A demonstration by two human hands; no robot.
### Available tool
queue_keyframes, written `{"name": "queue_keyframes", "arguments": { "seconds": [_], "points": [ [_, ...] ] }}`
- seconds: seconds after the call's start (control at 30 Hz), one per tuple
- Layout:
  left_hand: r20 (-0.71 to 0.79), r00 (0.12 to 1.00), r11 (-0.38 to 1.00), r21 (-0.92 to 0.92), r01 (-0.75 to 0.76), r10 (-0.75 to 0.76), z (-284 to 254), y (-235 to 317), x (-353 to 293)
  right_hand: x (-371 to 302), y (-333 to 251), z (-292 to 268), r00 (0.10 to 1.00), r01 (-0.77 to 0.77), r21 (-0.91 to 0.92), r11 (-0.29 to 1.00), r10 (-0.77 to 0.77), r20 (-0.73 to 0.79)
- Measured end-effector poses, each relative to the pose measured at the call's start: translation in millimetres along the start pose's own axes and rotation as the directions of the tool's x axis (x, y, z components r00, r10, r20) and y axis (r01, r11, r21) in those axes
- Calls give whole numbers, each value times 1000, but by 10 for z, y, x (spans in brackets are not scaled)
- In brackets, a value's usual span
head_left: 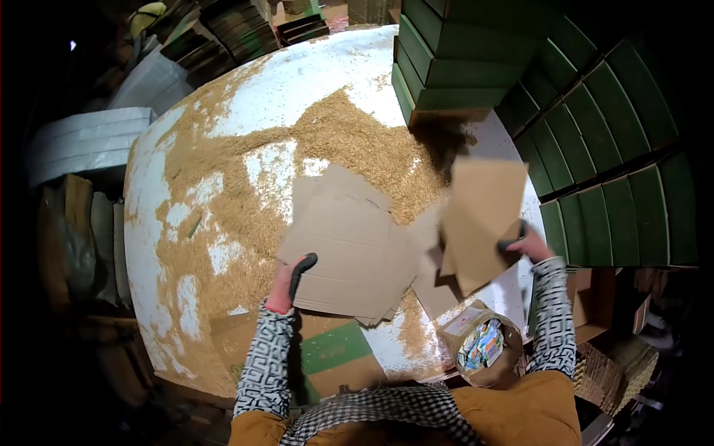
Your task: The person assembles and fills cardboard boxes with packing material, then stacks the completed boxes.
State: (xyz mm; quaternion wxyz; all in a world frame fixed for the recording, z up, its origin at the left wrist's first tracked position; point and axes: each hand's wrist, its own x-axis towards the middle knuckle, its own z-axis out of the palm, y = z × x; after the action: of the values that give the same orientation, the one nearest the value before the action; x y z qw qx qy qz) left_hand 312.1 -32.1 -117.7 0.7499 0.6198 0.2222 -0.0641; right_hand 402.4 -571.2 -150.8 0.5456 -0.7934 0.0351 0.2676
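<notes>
My left hand (285,285), in a pink glove with dark fingertips, is closed on the left edge of a loose stack of grey-brown cardboard sheets (346,249), thumb on top. The sheets lie fanned over one another on the white table. My right hand (526,245), gloved alike, grips a couple of browner cardboard sheets (487,212) by their right edge. These are raised, tilted and slightly blurred, and cast a shadow. Beneath them another flat cardboard piece (431,279) rests on the table, next to the grey stack. The fingers under the sheets are hidden.
Wood-shaving-like flakes (342,134) cover much of the white table (305,70). Green boxes (461,74) stand stacked at the far right, with more green boxes (595,149) along the right. Near me are a paper bag (509,364) of colourful packets and green-striped cardboard (335,349).
</notes>
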Motion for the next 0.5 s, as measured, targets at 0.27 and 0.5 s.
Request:
{"name": "queue_keyframes", "arguments": {
  "seconds": [0.27, 0.5],
  "points": [
    [94, 978, 974, -109, 197, -187, 88, 89, -171, 515, -217, 1147, 941, -241, -648, 722, 11, -338],
    [-214, 963, 925, -305, -228, 167, -153, -210, -468, 494, -21, 1012, 963, -174, -714, 678, -35, -269]
  ]
}}
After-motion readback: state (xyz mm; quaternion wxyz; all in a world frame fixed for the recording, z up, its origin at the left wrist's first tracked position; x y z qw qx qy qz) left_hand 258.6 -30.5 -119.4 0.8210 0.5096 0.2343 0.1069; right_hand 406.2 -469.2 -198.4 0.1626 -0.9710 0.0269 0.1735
